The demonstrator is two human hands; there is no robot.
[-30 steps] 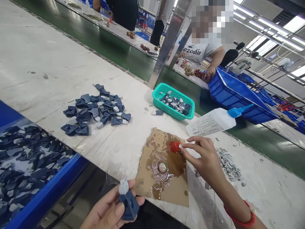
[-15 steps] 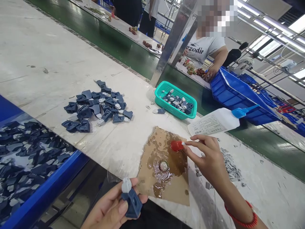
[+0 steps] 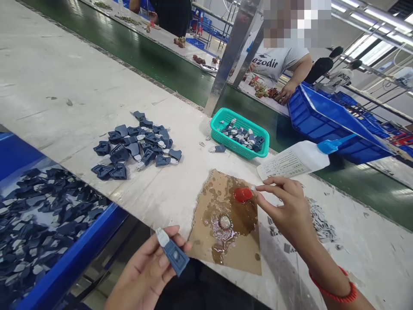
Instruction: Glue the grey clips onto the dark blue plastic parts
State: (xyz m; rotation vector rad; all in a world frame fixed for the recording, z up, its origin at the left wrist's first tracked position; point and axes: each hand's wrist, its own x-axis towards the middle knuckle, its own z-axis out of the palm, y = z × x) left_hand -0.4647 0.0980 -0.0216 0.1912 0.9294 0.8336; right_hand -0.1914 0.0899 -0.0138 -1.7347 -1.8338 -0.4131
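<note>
My left hand (image 3: 151, 262) is closed around a dark blue plastic part (image 3: 177, 256) with a light grey tip, held just off the table's near edge. Between the thumb and fingertips of my right hand (image 3: 287, 206) is a small light grey piece (image 3: 253, 188), right beside a red plastic piece (image 3: 242, 195). That red piece lies on a stained, wet sheet of cardboard (image 3: 206, 241), along with a round bottle cap (image 3: 225, 222). Behind my right hand lies a white glue bottle (image 3: 297, 159) with a blue nozzle, on its side.
Dark blue parts lie in a pile (image 3: 135, 146) on the table; more fill a green basket (image 3: 216, 131) and a blue bin (image 3: 74, 267) at left. Small grey pieces (image 3: 322, 224) are scattered right. Beyond a green belt (image 3: 135, 60), a co-worker (image 3: 277, 64) handles small items near a blue crate (image 3: 335, 125).
My left hand has turned the dark blue part so its grey tip leans left. The grey piece in my right hand has moved slightly away from the red piece. The view shifted a little.
</note>
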